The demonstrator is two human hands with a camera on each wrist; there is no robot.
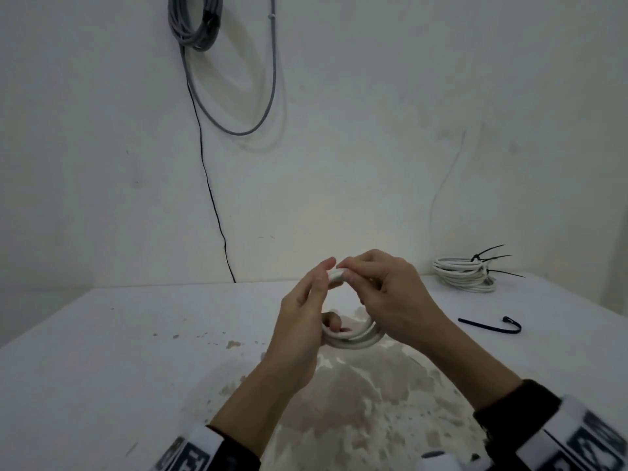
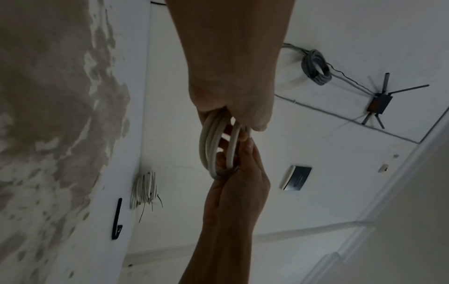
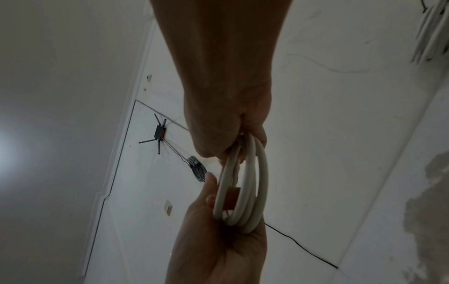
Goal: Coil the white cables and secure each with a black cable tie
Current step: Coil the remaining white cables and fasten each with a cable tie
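A small coil of white cable (image 1: 356, 339) hangs upright above the table (image 1: 136, 334), held between both hands. My left hand (image 1: 307, 300) grips its left side, with fingers curled through the loop. My right hand (image 1: 380, 283) pinches the coil's top and right side, its fingertips meeting the left thumb. In the left wrist view the coil (image 2: 211, 146) runs from my left hand (image 2: 230, 107) to the right hand (image 2: 238, 192). The right wrist view shows several turns of the coil (image 3: 252, 182). A loose black cable tie (image 1: 489, 326) lies on the table to the right.
A pile of coiled white cables (image 1: 464, 273) bound with black ties sits at the table's back right corner. A grey cable bundle (image 1: 193, 25) hangs on the wall, and a thin black wire (image 1: 210, 185) runs down behind the table. The paint is worn off the tabletop (image 1: 356, 402) near me.
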